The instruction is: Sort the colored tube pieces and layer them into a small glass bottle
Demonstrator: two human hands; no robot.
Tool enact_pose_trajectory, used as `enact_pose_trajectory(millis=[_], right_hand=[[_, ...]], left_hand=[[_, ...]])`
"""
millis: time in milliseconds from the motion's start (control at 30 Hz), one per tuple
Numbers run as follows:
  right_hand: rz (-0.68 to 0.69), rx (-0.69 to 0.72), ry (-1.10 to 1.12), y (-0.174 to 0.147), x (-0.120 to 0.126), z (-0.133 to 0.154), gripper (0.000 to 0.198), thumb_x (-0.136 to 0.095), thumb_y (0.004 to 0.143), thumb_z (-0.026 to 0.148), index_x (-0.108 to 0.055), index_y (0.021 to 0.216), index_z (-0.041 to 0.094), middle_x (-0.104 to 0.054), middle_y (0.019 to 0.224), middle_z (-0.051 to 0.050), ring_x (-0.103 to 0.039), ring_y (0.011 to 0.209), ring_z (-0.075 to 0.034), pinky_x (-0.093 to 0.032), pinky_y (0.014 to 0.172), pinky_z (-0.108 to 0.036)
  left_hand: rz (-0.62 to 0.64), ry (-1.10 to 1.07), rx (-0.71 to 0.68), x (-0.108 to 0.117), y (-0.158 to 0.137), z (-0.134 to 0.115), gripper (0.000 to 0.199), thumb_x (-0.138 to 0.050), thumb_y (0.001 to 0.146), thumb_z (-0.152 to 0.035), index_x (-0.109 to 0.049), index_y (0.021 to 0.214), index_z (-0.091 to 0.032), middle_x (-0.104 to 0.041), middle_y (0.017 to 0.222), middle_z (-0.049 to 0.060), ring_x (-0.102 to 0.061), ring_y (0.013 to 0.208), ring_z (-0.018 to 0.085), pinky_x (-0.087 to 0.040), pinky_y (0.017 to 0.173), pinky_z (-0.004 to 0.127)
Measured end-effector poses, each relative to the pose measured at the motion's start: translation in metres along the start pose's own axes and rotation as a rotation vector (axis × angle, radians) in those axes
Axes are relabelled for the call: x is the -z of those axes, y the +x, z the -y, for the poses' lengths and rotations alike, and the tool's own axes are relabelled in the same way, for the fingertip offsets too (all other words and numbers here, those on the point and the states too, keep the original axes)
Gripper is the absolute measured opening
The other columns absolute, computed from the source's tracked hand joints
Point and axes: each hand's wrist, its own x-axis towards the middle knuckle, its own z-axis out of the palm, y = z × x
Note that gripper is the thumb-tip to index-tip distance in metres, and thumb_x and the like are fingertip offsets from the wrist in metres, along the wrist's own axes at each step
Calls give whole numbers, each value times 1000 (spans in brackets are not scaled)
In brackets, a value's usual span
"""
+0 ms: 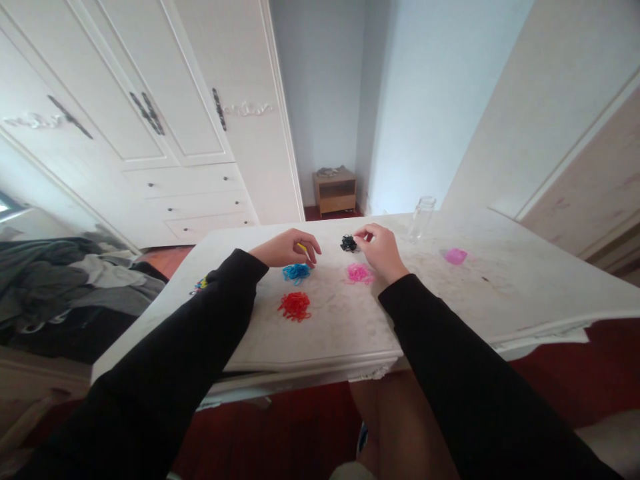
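Small piles of what look like rubber bands lie on the white table. My right hand point(380, 250) is at the black pile point(349, 243), thumb and index finger pinched at its right edge; what is between the fingertips is too small to make out. The pink pile point(359, 273) lies just below that hand. Over the blue pile point(296, 273) hovers my left hand point(290, 248), fingers bent and apart. Something yellow point(302, 247) shows between its fingers, mostly hidden; whether it is held or lies behind, I cannot tell. Nearer me is the red pile point(295, 307).
A clear glass bottle point(423, 219) stands at the table's back right, with a pink translucent item point(455, 256) in front of it. Small colourful items point(201, 285) lie by my left sleeve. Clothes point(65, 287) are heaped left of the table point(340, 340).
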Motion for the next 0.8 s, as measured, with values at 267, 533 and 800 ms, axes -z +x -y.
enact_pose_trajectory(millis=[267,533,800], right_hand=[[-49,-67,19,4,0,-6,5,-66,74,17,-62,72,20,-70,76,-3,-57,70,-18,-43,71,-32],[-24,-70,38,12,-7,-15,11,-70,75,22,-60,71,20,-68,74,-2,-55,69,-17,-43,71,-31],[-18,-78,31,10,-10,-29,5,-63,79,19,-61,75,20,-68,78,-1,-55,70,-16,-41,71,-29]], left_hand=[[-88,35,-43,-7,2,-1,16,-70,75,-14,-70,92,-12,-78,78,7,-79,76,21,-60,67,27],[-172,-20,-55,-10,4,0,14,-71,73,-14,-69,87,-13,-76,75,6,-78,71,21,-62,66,27],[-376,-11,-70,-14,5,-11,14,-73,71,-21,-69,82,-13,-77,78,8,-77,67,22,-60,61,28]])
